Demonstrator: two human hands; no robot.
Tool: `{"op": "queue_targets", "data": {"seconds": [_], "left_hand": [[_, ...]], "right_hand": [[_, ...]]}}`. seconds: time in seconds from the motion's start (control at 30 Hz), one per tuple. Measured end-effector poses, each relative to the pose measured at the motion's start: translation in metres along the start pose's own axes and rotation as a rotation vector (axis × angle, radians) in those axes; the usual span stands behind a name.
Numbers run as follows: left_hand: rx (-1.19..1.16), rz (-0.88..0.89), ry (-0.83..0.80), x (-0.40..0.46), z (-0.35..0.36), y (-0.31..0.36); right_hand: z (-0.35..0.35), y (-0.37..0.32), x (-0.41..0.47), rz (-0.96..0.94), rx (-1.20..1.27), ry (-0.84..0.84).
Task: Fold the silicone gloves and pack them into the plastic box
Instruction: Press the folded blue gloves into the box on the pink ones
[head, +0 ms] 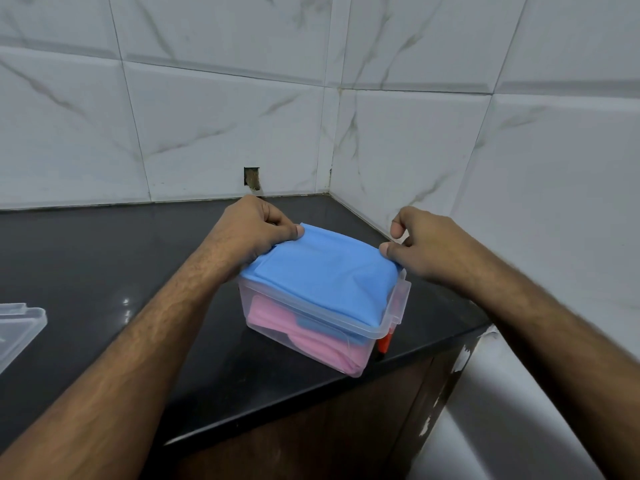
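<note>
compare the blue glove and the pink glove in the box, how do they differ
The blue glove lies on top, bulging above the rim of the plastic box; the pink glove sits beneath it at the bottom. The left hand and right hand pinch the blue glove; neither touches the pink. Both are folded.

White marble-look wall tiles (221, 126) — black countertop (86, 258)

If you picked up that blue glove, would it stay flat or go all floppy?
Probably floppy: the blue glove sags and creases over the plastic box rim where the left hand and right hand pinch its far corners. It looks thin, so likely light. Its smooth surface might feel slightly grippy, though that's hard to tell.
</note>
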State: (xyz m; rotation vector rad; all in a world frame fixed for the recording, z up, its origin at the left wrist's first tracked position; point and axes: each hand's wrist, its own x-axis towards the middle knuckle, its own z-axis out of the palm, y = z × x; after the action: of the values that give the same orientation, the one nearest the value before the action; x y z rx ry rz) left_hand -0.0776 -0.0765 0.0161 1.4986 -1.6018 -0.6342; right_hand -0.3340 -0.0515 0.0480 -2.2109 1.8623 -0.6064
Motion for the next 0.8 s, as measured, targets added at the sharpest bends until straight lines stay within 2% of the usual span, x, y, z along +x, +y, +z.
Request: {"op": "queue_targets", "data": {"seconds": [0.2, 0.33, 0.43, 0.63, 0.8], "left_hand": [[0.012, -0.007, -0.004, -0.001, 0.000, 0.001], [0.059, -0.022, -0.013, -0.002, -0.001, 0.004], [0.083, -0.073, -0.013, -0.003, -0.002, 0.008], [0.192, -0.109, -0.055, -0.004, -0.006, 0.015], [0.152, -0.087, -0.038, -0.004, -0.006, 0.013]], "right_hand": [[-0.011, -0.007, 0.017, -0.009, -0.079, -0.197], [-0.003, -0.017, 0.018, -0.202, -0.459, -0.143], [0.006, -0.020, 0.018, -0.252, -0.611, -0.127], [-0.001, -0.015, 0.013, -0.271, -0.507, -0.208], [0.004, -0.008, 0.000, -0.349, -0.503, -0.149]]}}
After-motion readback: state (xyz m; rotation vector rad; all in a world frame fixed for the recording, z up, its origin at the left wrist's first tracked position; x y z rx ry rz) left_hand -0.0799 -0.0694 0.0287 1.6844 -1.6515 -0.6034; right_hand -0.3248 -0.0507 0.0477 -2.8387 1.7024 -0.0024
